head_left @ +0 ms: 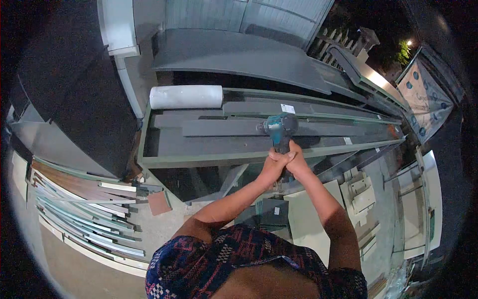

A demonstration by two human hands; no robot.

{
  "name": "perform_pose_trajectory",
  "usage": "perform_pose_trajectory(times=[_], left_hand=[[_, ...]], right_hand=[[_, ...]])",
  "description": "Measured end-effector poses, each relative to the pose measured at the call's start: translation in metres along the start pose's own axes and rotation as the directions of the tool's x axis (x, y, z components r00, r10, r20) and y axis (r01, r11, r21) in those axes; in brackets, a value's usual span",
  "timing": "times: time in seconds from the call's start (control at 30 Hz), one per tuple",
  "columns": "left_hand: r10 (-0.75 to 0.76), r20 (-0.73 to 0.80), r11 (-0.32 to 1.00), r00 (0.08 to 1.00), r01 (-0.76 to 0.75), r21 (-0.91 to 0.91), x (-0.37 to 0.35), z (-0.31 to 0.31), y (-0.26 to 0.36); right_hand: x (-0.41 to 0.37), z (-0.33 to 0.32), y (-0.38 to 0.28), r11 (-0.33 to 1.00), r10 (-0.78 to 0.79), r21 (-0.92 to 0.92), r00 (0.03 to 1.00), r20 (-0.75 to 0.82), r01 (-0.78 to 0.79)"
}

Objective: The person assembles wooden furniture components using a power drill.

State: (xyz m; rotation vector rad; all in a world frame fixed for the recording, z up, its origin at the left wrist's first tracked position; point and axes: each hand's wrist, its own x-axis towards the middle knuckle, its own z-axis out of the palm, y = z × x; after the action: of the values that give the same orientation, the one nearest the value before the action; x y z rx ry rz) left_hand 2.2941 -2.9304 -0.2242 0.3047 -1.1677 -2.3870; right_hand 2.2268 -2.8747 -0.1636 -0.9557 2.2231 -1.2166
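A teal and black power drill is held up over the long grey panel frame, its chuck pointing left. My left hand is closed around the lower part of its grip. My right hand is wrapped round the same grip from the right side, touching the left. Beneath and behind the drill lie long grey boards inside a green-edged frame. Whether the drill touches a board cannot be made out.
A white roll lies at the frame's back left. A large grey sheet is behind it. Stacked strips lie on the floor at lower left, with a brown tile beside them. Cream panels lie at lower right.
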Motion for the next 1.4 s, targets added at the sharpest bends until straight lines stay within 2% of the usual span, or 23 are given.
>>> perform_pose_trajectory(times=[0.07, 0.2, 0.27, 0.37, 0.47, 0.5, 0.57, 0.67, 0.73, 0.83, 0.93, 1.03, 1.1, 1.23, 1.33, 1.4], left_hand=[[-0.014, -0.011, 0.999, 1.000, 0.014, -0.031, -0.006, 0.002, 0.006], [0.049, -0.041, 0.998, 0.998, -0.050, -0.030, -0.017, -0.002, 0.024], [0.122, -0.038, 0.991, 0.992, -0.120, 0.064, -0.017, -0.017, 0.027], [0.191, -0.108, 0.974, 0.976, -0.174, 0.147, -0.031, -0.032, 0.049], [0.201, -0.165, 0.975, 0.966, -0.182, 0.126, -0.045, -0.047, 0.069], [0.191, -0.182, 0.978, 0.965, -0.172, 0.115, -0.048, -0.054, 0.072], [0.184, -0.248, 0.983, 0.951, -0.176, 0.056, -0.050, -0.068, 0.066], [0.227, -0.270, 0.970, 0.936, -0.193, 0.149, -0.056, -0.086, 0.074], [0.218, -0.305, 0.976, 0.927, -0.209, 0.062, -0.060, -0.089, 0.077], [0.187, -0.355, 0.978, 0.916, -0.206, -0.017, -0.067, -0.087, 0.084], [0.165, -0.371, 0.977, 0.914, -0.203, -0.064, -0.067, -0.085, 0.084], [0.157, -0.357, 0.977, 0.921, -0.199, -0.083, -0.061, -0.082, 0.082], [0.155, -0.346, 0.974, 0.925, -0.201, -0.103, -0.059, -0.077, 0.083], [0.154, -0.418, 0.975, 0.895, -0.205, -0.080, -0.062, -0.065, 0.087], [0.195, -0.431, 0.973, 0.881, -0.229, -0.028, -0.061, -0.068, 0.082], [0.204, -0.446, 0.967, 0.871, -0.250, -0.046, -0.062, -0.066, 0.081]], right_hand=[[-0.003, 0.002, -0.004, 0.998, 0.012, 0.055, 1.000, -0.008, -0.012], [0.003, 0.012, 0.001, 0.994, -0.114, -0.003, 0.993, -0.033, 0.114], [0.001, 0.023, -0.011, 0.979, -0.201, -0.047, 0.979, -0.025, 0.200], [0.005, 0.046, -0.024, 0.979, -0.204, 0.035, 0.978, 0.036, 0.202], [0.009, 0.068, -0.039, 0.952, -0.306, 0.045, 0.944, 0.125, 0.303], [0.011, 0.078, -0.039, 0.924, -0.377, 0.123, 0.919, 0.117, 0.363], [0.026, 0.097, -0.020, 0.927, -0.374, 0.058, 0.915, 0.150, 0.370], [0.037, 0.120, -0.014, 0.919, -0.389, 0.008, 0.902, 0.186, 0.395], [0.037, 0.126, -0.021, 0.919, -0.376, -0.050, 0.906, 0.195, 0.392], [0.042, 0.139, -0.018, 0.925, -0.378, 0.035, 0.902, 0.211, 0.379], [0.026, 0.128, -0.041, 0.933, -0.353, 0.024, 0.900, 0.258, 0.359], [0.034, 0.125, -0.036, 0.922, -0.378, 0.011, 0.892, 0.247, 0.387], [0.039, 0.122, -0.033, 0.942, -0.315, -0.029, 0.911, 0.266, 0.334], [0.053, 0.123, -0.013, 0.927, -0.302, -0.132, 0.909, 0.288, 0.350], [0.037, 0.114, -0.033, 0.963, -0.241, -0.034, 0.913, 0.329, 0.267], [0.040, 0.118, -0.027, 0.952, -0.272, -0.058, 0.916, 0.293, 0.302]])
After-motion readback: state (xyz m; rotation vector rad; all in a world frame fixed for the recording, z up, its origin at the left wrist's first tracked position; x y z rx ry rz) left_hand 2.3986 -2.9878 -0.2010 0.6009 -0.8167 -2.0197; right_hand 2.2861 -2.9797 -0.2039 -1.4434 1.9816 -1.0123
